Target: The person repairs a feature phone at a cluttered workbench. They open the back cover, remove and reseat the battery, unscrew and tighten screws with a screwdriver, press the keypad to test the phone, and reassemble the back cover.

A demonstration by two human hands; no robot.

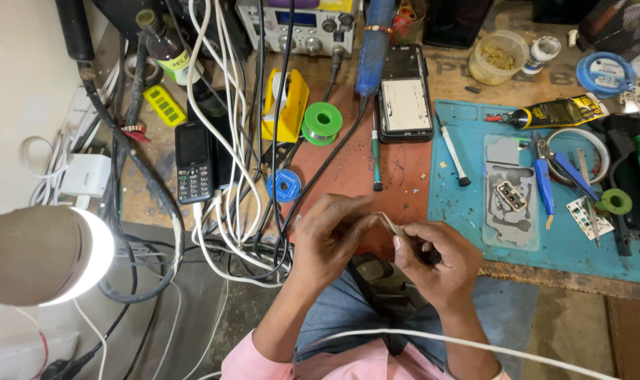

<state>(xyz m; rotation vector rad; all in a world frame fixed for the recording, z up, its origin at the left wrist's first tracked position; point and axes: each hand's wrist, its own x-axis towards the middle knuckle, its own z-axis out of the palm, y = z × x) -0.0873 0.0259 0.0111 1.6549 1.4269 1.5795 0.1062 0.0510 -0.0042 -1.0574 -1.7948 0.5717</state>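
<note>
My right hand (436, 262) grips a pair of metal tweezers (392, 226), tips pointing up and left toward my left hand (328, 238). The left hand's fingers are pinched together at the tweezer tips; whatever lies between them is too small to see. Both hands hover over the front edge of a red-brown mat (355, 169). Behind them lies an opened phone body (404, 105) with its pale inside showing, and beside it a thin green-handled tool (376, 162).
A blue work mat (468, 204) at the right carries a grey parts plate (510, 204), blue-handled cutters (545, 179), a glue tube (555, 112) and a white-handled tool (452, 155). A black keypad phone (194, 162), solder spools (322, 121), tangled cables (228, 141) and a lit lamp (46, 253) fill the left.
</note>
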